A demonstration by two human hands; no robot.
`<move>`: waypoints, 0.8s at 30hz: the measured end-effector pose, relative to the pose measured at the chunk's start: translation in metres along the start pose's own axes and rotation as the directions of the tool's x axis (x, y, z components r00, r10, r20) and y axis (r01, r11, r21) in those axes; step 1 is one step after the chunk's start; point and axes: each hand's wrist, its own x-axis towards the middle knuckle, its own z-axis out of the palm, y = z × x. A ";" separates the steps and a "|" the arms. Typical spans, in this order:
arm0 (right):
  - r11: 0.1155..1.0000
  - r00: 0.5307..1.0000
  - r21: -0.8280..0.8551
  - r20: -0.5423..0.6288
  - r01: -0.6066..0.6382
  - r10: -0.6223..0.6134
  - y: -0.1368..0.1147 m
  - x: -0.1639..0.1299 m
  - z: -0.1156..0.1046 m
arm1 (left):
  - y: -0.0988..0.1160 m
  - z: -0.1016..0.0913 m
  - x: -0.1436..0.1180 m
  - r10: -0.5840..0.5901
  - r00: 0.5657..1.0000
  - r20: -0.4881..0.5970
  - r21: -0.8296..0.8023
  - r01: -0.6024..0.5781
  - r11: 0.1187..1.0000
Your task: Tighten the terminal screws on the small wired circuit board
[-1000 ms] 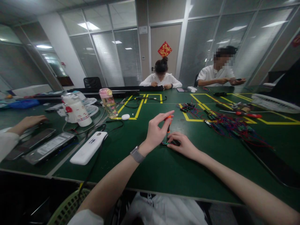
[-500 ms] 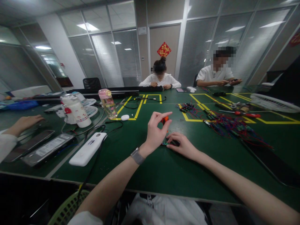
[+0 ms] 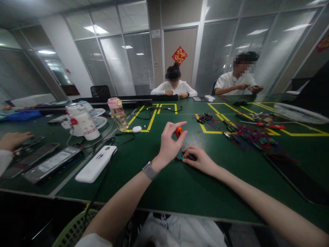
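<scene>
My left hand [image 3: 171, 141] has its thumb and fingers curled round the orange handle of a screwdriver [image 3: 179, 131]. The screwdriver stands nearly upright, its thin shaft running down to a small green circuit board [image 3: 179, 158] on the table. With the fingertips of my right hand [image 3: 199, 158] I grip the right end of this board and press it against the table. Part of the board is hidden by my fingers, and where exactly the screwdriver tip touches cannot be made out.
Right of my hands lies a heap of wired boards [image 3: 253, 137], with a red-handled screwdriver [image 3: 271, 125] behind. A white power bank [image 3: 96, 164], a white bottle [image 3: 83, 121] and a pink-lidded bottle [image 3: 118, 115] stand left. A co-worker's hand [image 3: 15, 140] is far left; two people sit opposite.
My left fingers have shifted slightly round the screwdriver, and more of its orange handle shows. My right hand stays on the board. The co-worker's hand at far left has moved left.
</scene>
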 end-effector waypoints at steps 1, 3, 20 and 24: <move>1.000 1.000 -0.001 0.001 0.000 0.000 0.000 0.000 0.000 | 0.001 0.000 0.000 -0.002 1.000 -0.004 0.022 0.003 1.000; 1.000 1.000 0.001 0.001 0.004 -0.004 0.001 0.000 0.000 | 0.000 0.000 0.000 -0.007 1.000 0.020 0.000 0.007 1.000; 1.000 1.000 -0.002 0.018 -0.010 0.010 -0.002 0.000 -0.002 | -0.003 -0.002 0.002 -0.001 0.994 0.112 -0.140 0.016 0.990; 1.000 1.000 -0.001 0.011 -0.006 0.006 -0.001 0.000 -0.001 | -0.003 -0.002 0.004 0.034 0.999 0.006 -0.015 -0.033 0.999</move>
